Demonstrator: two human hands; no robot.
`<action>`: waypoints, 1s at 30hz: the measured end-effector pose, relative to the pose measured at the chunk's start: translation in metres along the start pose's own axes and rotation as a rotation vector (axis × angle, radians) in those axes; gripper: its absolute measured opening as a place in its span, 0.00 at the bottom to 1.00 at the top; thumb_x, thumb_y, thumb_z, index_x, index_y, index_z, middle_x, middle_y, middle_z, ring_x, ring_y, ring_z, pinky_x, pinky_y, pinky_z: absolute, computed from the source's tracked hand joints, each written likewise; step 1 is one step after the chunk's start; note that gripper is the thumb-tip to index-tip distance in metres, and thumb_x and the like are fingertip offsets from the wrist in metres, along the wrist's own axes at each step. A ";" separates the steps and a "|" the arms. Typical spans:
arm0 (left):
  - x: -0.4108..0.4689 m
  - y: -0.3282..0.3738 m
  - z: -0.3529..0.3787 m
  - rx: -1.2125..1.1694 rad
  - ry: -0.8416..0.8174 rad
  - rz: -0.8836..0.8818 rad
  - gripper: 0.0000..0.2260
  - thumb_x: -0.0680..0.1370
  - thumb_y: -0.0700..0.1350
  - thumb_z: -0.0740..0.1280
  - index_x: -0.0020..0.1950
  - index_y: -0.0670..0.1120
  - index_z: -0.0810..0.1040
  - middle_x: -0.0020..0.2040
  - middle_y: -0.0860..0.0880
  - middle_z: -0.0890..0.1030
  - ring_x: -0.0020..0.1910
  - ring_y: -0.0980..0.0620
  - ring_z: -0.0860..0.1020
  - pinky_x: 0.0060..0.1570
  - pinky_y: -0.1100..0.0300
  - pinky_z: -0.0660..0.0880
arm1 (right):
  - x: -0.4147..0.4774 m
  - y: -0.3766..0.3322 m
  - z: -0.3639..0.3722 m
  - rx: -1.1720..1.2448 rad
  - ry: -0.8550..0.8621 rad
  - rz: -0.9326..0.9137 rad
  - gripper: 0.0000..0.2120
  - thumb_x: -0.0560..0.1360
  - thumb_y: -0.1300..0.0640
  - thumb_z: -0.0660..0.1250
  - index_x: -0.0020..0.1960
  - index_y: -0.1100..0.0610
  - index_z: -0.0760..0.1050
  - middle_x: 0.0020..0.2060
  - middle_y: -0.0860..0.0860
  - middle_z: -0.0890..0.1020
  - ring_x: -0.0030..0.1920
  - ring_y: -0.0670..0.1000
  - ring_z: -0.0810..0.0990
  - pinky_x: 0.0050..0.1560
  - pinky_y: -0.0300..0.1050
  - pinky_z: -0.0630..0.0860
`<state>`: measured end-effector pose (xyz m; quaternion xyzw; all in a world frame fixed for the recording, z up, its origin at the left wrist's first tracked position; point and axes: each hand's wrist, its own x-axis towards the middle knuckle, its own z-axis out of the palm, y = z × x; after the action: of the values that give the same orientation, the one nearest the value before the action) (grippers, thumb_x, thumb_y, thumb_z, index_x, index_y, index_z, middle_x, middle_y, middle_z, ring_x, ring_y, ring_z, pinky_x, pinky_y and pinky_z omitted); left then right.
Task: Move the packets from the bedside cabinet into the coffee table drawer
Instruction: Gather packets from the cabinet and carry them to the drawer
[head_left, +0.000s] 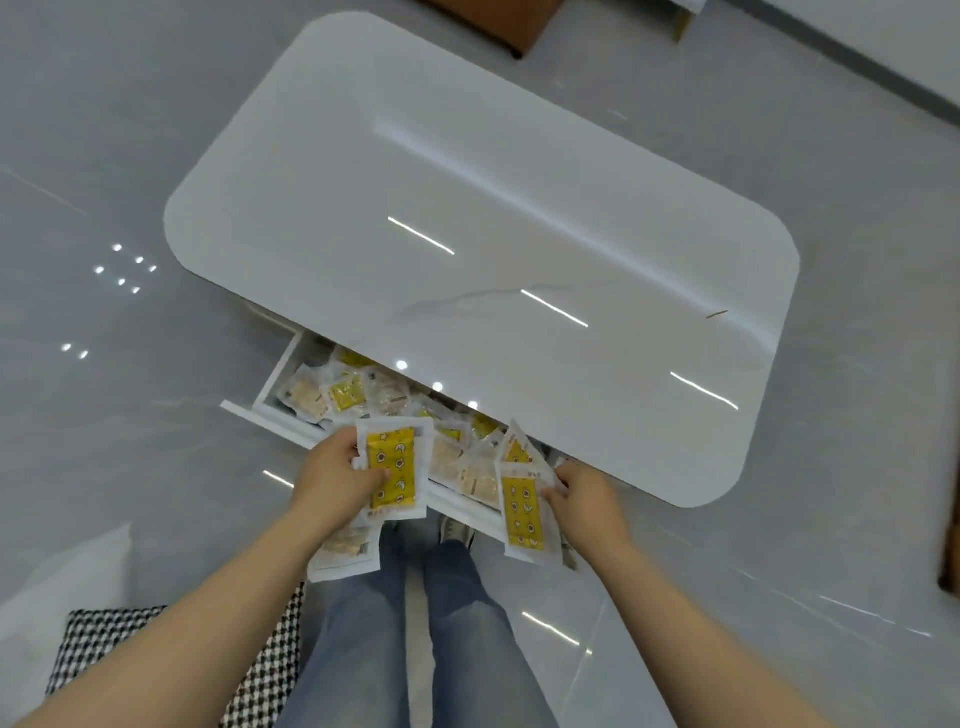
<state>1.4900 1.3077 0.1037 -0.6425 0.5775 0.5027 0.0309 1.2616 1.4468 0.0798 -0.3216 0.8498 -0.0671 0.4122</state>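
Head view: left hand (337, 475) tight around yellow packets (393, 470); right hand (584, 493) likewise

Drawer (275, 376): open only a narrow strip, lower centre.
Packets (347, 392): heaped across that strip.
Tabletop (467, 208): overhangs the drawer's rear.

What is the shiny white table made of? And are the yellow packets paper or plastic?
The table top looks like polished stone or a marble-look slab. It mirrors the ceiling lights and has faint grey veins, but I can't tell which it is. The yellow packets held in the left hand and the right hand look like thin plastic film, with clear crinkly edges around a printed yellow panel.
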 end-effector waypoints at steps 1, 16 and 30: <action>0.010 -0.003 0.002 0.012 -0.011 -0.010 0.14 0.72 0.40 0.72 0.55 0.49 0.77 0.47 0.52 0.79 0.46 0.51 0.77 0.36 0.65 0.68 | 0.009 -0.001 0.007 -0.031 -0.014 0.016 0.14 0.78 0.57 0.64 0.34 0.50 0.70 0.31 0.45 0.74 0.33 0.45 0.73 0.31 0.37 0.67; 0.140 -0.070 0.041 0.137 -0.119 -0.087 0.12 0.71 0.39 0.72 0.51 0.49 0.77 0.47 0.50 0.79 0.47 0.49 0.77 0.48 0.58 0.71 | 0.134 0.008 0.130 -0.287 -0.278 0.109 0.15 0.80 0.58 0.57 0.35 0.56 0.67 0.37 0.54 0.73 0.42 0.55 0.74 0.41 0.44 0.69; 0.193 -0.087 0.076 0.179 -0.165 -0.053 0.16 0.70 0.42 0.73 0.58 0.47 0.78 0.53 0.48 0.81 0.52 0.47 0.79 0.52 0.53 0.75 | 0.172 0.044 0.147 -0.496 -0.194 0.164 0.07 0.78 0.63 0.60 0.44 0.57 0.74 0.40 0.54 0.76 0.40 0.55 0.74 0.39 0.42 0.68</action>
<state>1.4774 1.2458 -0.1123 -0.6086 0.5984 0.4992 0.1490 1.2713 1.3997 -0.1462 -0.3479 0.8200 0.2075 0.4043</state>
